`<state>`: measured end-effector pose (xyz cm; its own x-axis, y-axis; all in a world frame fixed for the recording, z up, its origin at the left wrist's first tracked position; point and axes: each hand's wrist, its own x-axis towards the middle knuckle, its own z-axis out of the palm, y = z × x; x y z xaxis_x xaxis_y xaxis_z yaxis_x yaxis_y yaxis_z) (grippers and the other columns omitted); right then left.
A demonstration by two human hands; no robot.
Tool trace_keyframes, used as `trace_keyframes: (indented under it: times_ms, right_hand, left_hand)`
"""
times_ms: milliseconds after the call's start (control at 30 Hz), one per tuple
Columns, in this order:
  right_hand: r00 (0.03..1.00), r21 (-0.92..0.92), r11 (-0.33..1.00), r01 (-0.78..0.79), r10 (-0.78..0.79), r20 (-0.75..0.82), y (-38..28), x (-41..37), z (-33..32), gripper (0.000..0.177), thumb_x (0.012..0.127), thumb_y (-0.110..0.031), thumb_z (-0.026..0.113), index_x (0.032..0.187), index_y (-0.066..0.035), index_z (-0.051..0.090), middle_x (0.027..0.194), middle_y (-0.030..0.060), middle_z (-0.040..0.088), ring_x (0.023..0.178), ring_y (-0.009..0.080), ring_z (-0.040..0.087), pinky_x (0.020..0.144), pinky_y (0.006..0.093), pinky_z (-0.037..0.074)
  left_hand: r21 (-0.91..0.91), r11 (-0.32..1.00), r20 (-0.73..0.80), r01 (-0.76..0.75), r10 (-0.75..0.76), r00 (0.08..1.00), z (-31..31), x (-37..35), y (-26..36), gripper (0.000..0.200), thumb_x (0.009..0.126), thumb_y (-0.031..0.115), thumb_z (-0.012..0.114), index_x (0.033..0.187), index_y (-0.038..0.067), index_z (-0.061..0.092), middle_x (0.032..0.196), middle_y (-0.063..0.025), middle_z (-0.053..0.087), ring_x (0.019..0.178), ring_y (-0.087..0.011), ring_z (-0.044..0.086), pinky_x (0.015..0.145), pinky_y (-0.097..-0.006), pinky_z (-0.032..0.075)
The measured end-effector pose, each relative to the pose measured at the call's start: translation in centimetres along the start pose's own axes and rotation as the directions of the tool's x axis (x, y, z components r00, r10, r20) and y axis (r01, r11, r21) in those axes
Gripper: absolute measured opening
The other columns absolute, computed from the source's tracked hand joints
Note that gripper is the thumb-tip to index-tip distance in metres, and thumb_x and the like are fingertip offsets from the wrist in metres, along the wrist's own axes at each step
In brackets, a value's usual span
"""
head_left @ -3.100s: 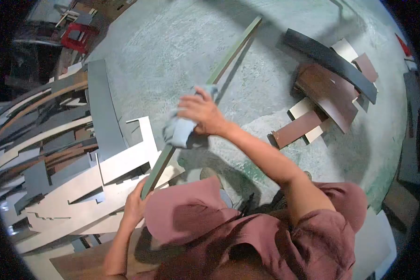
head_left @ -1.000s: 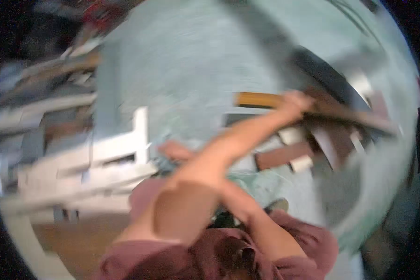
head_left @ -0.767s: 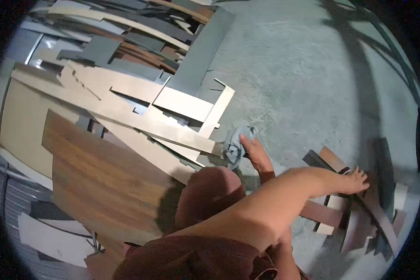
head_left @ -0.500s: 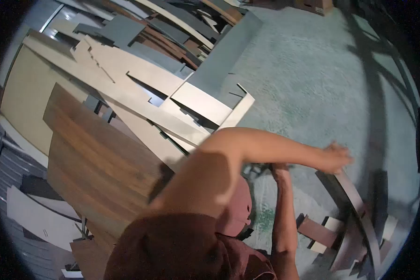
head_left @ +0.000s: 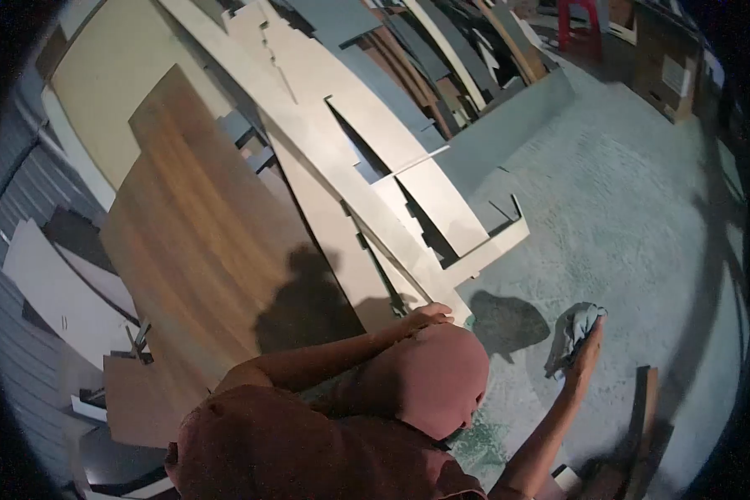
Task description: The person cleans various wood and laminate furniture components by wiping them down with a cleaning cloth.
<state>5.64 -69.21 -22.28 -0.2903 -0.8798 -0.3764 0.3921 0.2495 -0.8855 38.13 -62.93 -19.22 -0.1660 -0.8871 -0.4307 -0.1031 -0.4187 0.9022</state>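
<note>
My right hand (head_left: 587, 354) grips a crumpled grey cloth (head_left: 581, 323) above the floor, at the right of the head view. My left hand (head_left: 429, 317) lies on top of a rounded form covered in pink fabric (head_left: 442, 379), perhaps my bent knee. Its fingers are partly bent, with nothing visible in them. Just beyond this hand is the near end of a long cream board (head_left: 400, 271). To the left leans a broad brown wood-grain panel (head_left: 200, 225), with a dark shadow across it.
Several cream and grey offcuts are stacked at the upper left, beside a grey board (head_left: 508, 133). A narrow brown strip (head_left: 648, 417) is at the lower right. A cardboard box (head_left: 662, 71) and a red stool (head_left: 581, 25) stand far back on the greenish floor (head_left: 617, 192).
My left arm has swung back from the far right to the pink form. My right hand has moved right and now shows the grey cloth. The view has shifted, bringing the red stool into sight.
</note>
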Motion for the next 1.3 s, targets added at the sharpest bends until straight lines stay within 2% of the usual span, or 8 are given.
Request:
trace_keyframes:
  times_ms: [300,600,667,700,833,1033,1100,1300]
  right_hand:
    - [0.928,-0.384,0.845,0.371,-0.325,0.182,-4.6,-3.2,3.8,0.044,0.083,-0.039,0.048,0.107,-0.002,0.046,0.092,0.0084,0.051,0.080,0.0176,0.049,0.070,0.0318,0.040]
    - [0.930,-0.267,0.894,0.361,-0.325,0.170,-5.0,-3.0,2.1,0.030,0.084,-0.035,0.048,0.082,-0.006,0.053,0.065,-0.0030,0.041,0.059,0.0072,0.036,0.054,0.0229,0.030]
    - [0.922,-0.316,0.871,0.377,-0.321,0.217,-4.7,-2.6,1.2,0.033,0.085,-0.036,0.046,0.075,-0.006,0.053,0.061,-0.0043,0.037,0.055,0.0055,0.030,0.049,0.0227,0.024]
    - [0.939,-0.332,0.879,0.341,-0.300,0.169,-4.8,-2.8,1.4,0.034,0.086,-0.037,0.045,0.070,-0.008,0.050,0.058,-0.0050,0.033,0.054,0.0053,0.025,0.048,0.0235,0.020]
    - [0.908,-0.334,0.847,0.415,-0.363,0.209,-4.1,-2.6,1.2,0.034,0.086,-0.038,0.044,0.069,-0.008,0.048,0.058,-0.0052,0.033,0.053,0.0054,0.025,0.047,0.0237,0.020]
    - [0.917,-0.370,0.840,0.396,-0.339,0.212,-4.5,-3.7,2.0,0.036,0.086,-0.038,0.043,0.068,-0.007,0.047,0.059,-0.0042,0.037,0.053,0.0058,0.029,0.047,0.0236,0.022]
    - [0.921,-0.374,0.846,0.381,-0.310,0.238,-4.5,-4.3,2.0,0.036,0.086,-0.039,0.043,0.068,-0.007,0.047,0.060,-0.0042,0.038,0.054,0.0058,0.030,0.047,0.0236,0.023]
    - [0.940,-0.365,0.874,0.321,-0.249,0.232,-3.1,-4.4,2.0,0.036,0.087,-0.038,0.043,0.067,-0.008,0.042,0.061,-0.0050,0.033,0.056,0.0063,0.026,0.050,0.0243,0.022]
  left_hand:
    - [0.432,0.900,-0.144,-0.053,0.127,0.981,0.8,-1.2,1.6,0.054,0.079,0.031,0.058,0.118,0.000,0.037,0.089,-0.0110,0.053,0.080,-0.0188,0.053,0.074,-0.0316,0.042]
    - [0.104,0.977,-0.600,-0.184,0.209,0.772,-1.3,-0.9,2.0,0.038,0.081,0.026,0.055,0.108,0.001,0.044,0.080,-0.0070,0.049,0.065,-0.0141,0.053,0.058,-0.0272,0.044]
    - [0.202,0.973,-0.737,-0.114,0.228,0.636,-3.4,-1.7,5.0,0.030,0.081,0.023,0.054,0.099,0.000,0.047,0.077,-0.0080,0.048,0.059,-0.0162,0.049,0.053,-0.0297,0.042]
    - [0.664,0.740,-0.677,0.102,0.539,0.501,-9.8,0.5,1.7,0.022,0.081,0.020,0.053,0.088,0.000,0.048,0.073,-0.0094,0.046,0.060,-0.0195,0.046,0.056,-0.0323,0.040]
    - [0.643,0.761,-0.756,0.085,0.648,-0.088,-25.7,1.9,5.3,0.047,0.080,0.031,0.055,0.106,-0.007,0.046,0.100,-0.0224,0.050,0.095,-0.0319,0.048,0.081,-0.0372,0.038]
    - [0.448,0.851,-0.868,0.275,0.487,-0.093,-30.8,1.2,10.8,0.065,0.069,0.039,0.065,0.107,-0.009,0.044,0.102,-0.0259,0.050,0.100,-0.0331,0.048,0.086,-0.0390,0.037]
    - [0.372,0.918,-0.865,-0.137,0.396,0.309,-29.3,0.0,11.8,0.074,0.065,0.043,0.068,0.108,-0.011,0.042,0.105,-0.0255,0.049,0.102,-0.0314,0.047,0.086,-0.0408,0.037]
    - [0.062,0.922,-0.933,-0.383,0.189,0.305,-36.0,3.6,7.7,0.086,0.066,0.045,0.067,0.117,-0.015,0.033,0.121,-0.0258,0.037,0.112,-0.0297,0.039,0.090,-0.0376,0.035]
